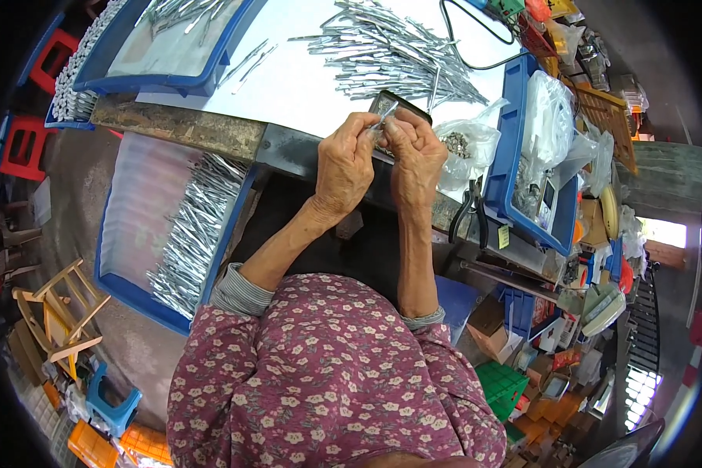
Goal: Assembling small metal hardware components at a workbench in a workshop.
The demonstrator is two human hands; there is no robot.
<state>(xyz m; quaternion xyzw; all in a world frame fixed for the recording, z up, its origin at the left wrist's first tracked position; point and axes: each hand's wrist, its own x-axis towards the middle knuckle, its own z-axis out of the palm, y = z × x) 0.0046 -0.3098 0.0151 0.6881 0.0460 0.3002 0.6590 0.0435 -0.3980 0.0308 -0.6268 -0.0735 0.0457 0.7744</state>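
Note:
My left hand (343, 162) and my right hand (418, 160) come together over the table's near edge. Both are closed, fingertips pinching a slim silvery metal piece (388, 114); its lower part is hidden by the fingers. Just behind them lies a small dark tray (382, 101), partly covered by the hands. A large pile of similar slim metal pieces (398, 54) spreads over the white tabletop (281, 86) beyond. Right of my right hand is a clear plastic bag (480, 144) holding small brownish metal parts (456, 144).
Black-handled pliers (469, 214) hang at the table edge. A blue bin (515, 129) with plastic bags stands at the right. Another blue tray (210, 74) is at the far left. Below it, a blue crate (109, 285) holds more metal pieces. A black cable (464, 62) crosses the table.

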